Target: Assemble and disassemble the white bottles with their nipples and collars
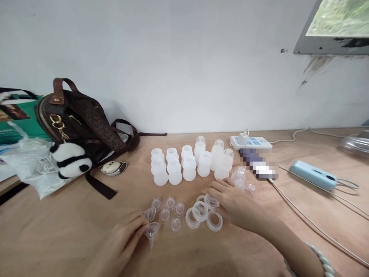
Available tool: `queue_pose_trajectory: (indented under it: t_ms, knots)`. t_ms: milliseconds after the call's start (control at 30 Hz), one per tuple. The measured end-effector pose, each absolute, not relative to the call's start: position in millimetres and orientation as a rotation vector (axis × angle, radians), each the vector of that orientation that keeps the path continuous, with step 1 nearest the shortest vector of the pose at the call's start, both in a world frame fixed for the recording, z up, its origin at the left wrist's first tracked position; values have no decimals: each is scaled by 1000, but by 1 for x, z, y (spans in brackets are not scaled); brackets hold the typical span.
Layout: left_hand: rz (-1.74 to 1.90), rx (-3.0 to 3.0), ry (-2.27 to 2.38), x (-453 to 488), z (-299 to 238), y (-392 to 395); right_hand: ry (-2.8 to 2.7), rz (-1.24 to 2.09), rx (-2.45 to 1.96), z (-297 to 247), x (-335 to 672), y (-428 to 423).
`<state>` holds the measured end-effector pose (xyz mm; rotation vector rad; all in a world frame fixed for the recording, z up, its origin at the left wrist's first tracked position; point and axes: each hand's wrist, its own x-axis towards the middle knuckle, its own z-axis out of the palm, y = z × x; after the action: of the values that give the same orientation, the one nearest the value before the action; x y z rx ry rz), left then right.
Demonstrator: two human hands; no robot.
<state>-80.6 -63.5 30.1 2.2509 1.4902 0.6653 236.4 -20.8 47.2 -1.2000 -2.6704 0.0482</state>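
Observation:
My left hand rests low on the wooden table, its fingers pinched on a clear silicone nipple that points down. Several more clear nipples lie just beyond it. My right hand lies across the table with its fingertips on one of several white screw rings. Behind them stand two rows of small white plastic bottles, some with clear caps. A few clear caps lie beside my right hand.
A brown handbag with a panda charm sits at the back left beside plastic bags. A white power strip, a blurred item, a blue device and cables lie to the right.

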Motion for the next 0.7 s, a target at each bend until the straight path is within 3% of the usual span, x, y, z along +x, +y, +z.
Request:
queue_pose_trajectory:
  t_ms: [400, 533, 700]
  knots:
    - [576, 2749, 1773, -88, 10, -71, -2546, 26, -1156, 48, 236, -18]
    - [500, 2900, 1774, -81, 15, -69, -2444, -14, -1154, 70, 239, -12]
    - [610, 3073, 1738, -81, 15, -71, -2333, -292, -1254, 120, 237, 27]
